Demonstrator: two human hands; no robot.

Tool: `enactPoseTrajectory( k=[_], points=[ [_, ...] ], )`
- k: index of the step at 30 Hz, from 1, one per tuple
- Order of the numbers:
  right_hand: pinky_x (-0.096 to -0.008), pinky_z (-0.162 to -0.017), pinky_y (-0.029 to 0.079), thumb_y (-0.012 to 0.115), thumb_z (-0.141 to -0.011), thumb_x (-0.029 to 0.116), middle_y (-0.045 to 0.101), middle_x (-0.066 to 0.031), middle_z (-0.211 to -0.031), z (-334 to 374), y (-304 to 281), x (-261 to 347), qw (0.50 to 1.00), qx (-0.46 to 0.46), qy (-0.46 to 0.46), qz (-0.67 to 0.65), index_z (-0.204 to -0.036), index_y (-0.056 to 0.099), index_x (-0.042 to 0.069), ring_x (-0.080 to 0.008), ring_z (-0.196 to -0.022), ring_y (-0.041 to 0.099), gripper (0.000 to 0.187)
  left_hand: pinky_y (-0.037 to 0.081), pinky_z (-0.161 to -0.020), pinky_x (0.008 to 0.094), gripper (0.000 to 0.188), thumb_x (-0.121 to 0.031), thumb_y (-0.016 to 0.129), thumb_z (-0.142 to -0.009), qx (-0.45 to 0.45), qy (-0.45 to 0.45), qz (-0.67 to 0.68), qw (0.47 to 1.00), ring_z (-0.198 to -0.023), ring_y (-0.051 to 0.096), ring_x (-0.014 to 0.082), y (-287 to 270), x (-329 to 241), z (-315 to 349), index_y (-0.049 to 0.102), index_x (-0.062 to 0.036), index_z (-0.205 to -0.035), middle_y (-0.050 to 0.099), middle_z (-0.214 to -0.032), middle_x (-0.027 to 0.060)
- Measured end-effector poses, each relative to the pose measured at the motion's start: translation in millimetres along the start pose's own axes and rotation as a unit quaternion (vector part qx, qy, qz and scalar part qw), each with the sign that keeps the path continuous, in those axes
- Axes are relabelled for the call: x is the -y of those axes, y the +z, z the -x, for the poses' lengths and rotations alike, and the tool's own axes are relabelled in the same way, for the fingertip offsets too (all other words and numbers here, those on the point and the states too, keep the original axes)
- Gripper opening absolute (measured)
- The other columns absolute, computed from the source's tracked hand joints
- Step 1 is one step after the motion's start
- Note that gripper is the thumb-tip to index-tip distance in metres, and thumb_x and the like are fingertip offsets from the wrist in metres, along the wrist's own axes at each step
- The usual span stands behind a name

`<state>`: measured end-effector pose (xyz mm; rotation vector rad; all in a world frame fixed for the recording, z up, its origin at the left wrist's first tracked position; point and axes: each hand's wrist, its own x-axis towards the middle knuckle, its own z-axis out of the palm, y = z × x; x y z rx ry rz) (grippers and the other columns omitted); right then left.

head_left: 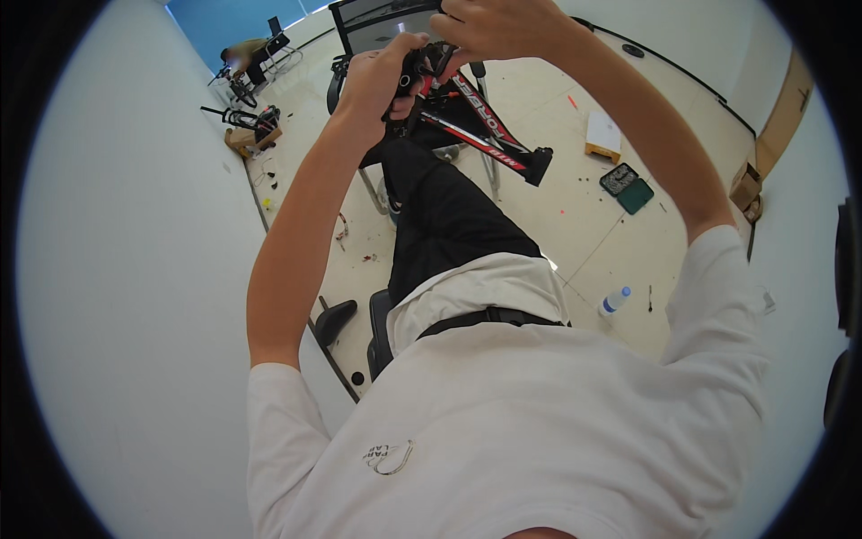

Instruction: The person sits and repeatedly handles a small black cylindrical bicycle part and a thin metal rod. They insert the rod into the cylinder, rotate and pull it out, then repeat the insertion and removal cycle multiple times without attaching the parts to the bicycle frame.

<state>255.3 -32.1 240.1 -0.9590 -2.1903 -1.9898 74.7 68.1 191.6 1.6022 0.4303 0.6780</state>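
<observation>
A black and red bicycle frame [489,135] lies slanted in front of my raised legs, its far end hidden behind my hands. My left hand [377,76] is closed around a small black bicycle part [411,81] at that end, thumb on top. Just right of it, my right hand [494,29] is bent over the same spot with its fingers pinched together. Whatever lies between those fingertips is too small and too covered to make out.
A green case [636,196] of small parts lies open on the floor at right, near a white-topped box [603,135] and a water bottle [615,300]. A bicycle saddle [336,322] rests by the left wall. Another person [241,56] works at the far left beside bicycle parts.
</observation>
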Motion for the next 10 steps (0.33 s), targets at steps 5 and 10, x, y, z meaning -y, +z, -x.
enactPoseTrajectory(
  k=[5,10],
  points=[
    [-0.0317,-0.054,0.041,0.064,-0.073,0.042,0.045,-0.0002,-0.055,10,20,16,0.995,-0.079,0.036,0.048,-0.062,0.047,0.012,-0.0166,-0.053,0.052,0.036,0.024,-0.036,0.0246,0.034,-0.034,0.063,-0.086,-0.015,-0.031,0.009,0.999,-0.039,0.037,0.0099,2,5,8,0.059,-0.0040,-0.073,0.051,-0.056,0.0043],
    [-0.0332,-0.054,0.042,0.064,-0.071,0.038,0.042,-0.0005,-0.055,15,22,26,0.992,-0.088,0.059,-0.072,-0.060,0.044,0.012,-0.0166,-0.052,0.052,0.034,0.025,-0.035,0.0248,0.033,-0.035,0.061,-0.088,0.047,-0.107,0.103,0.988,-0.037,0.039,0.0118,7,21,14,0.060,-0.0032,-0.080,0.052,-0.056,0.0062]
  ],
)
